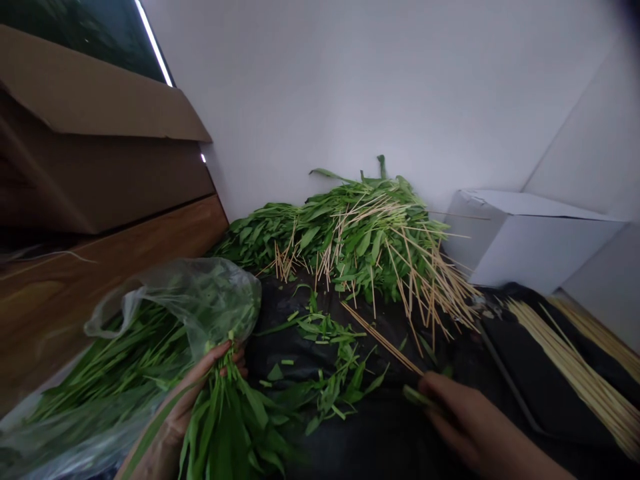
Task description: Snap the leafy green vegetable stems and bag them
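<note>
My left hand (220, 360) is closed round the stems of a bunch of long-leaved greens (235, 420), whose leaves hang down towards me. Bamboo skewers (383, 338) stick out forward from my closed right hand (457, 407), and a short green stem (417, 397) shows by its fingers. How many skewers it grips is hard to tell. Between the hands, loose leaves and cut stem bits (335, 373) lie on black plastic (280, 320). Behind them rises a large heap of greens (345, 227) threaded on skewers, many of whose ends point towards me.
At left, a clear plastic bag (165, 287) holds more greens. A cardboard box (115, 160) rests on a wooden surface (165, 233). To the right are a white box (540, 233) and bundles of bare skewers (570, 367), one across a dark flat object (535, 380). A white wall (350, 80) stands behind.
</note>
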### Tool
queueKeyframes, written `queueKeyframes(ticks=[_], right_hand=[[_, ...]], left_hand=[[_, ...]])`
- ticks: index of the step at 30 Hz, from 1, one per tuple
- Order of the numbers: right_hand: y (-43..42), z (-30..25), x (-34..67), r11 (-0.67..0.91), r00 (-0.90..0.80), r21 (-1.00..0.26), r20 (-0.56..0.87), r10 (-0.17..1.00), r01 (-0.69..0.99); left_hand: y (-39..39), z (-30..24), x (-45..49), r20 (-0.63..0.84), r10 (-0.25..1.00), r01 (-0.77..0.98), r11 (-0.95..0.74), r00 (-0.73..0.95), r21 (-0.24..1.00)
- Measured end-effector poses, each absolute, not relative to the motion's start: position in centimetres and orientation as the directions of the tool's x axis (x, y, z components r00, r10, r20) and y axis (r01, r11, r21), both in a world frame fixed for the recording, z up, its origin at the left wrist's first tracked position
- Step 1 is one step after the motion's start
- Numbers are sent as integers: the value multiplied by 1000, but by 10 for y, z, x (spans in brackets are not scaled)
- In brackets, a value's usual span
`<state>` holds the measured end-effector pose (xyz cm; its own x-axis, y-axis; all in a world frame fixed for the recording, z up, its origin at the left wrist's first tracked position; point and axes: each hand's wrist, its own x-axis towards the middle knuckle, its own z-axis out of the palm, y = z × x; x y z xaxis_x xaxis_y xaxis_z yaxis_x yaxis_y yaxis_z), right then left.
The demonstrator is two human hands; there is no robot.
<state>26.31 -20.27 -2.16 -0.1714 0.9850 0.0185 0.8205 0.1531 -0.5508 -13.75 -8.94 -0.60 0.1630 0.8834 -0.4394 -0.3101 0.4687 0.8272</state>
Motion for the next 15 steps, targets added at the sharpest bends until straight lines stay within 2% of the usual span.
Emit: queueKeyframes(ticks=[3,6,9,12,15], right_hand=[[-189,-16,266,149,-116,-606,94,989,782],[-164,-3,245,305,-215,-603,219,952,737],[-135,9,212,478,-416,-517,239,877,711],[-112,11,185,552,-507,-412,224,832,725],[-97,3,170,633,-583,-291,248,774,717]], left_hand=[[-89,-4,-136,-471,861,-373,507,191,777],[-90,-2,-135,-479,849,-468,524,223,711],[-91,-2,-135,-486,829,-524,553,275,647],[-92,-2,-136,-493,812,-533,579,311,617],[-90,-2,-135,-479,825,-524,562,300,640]])
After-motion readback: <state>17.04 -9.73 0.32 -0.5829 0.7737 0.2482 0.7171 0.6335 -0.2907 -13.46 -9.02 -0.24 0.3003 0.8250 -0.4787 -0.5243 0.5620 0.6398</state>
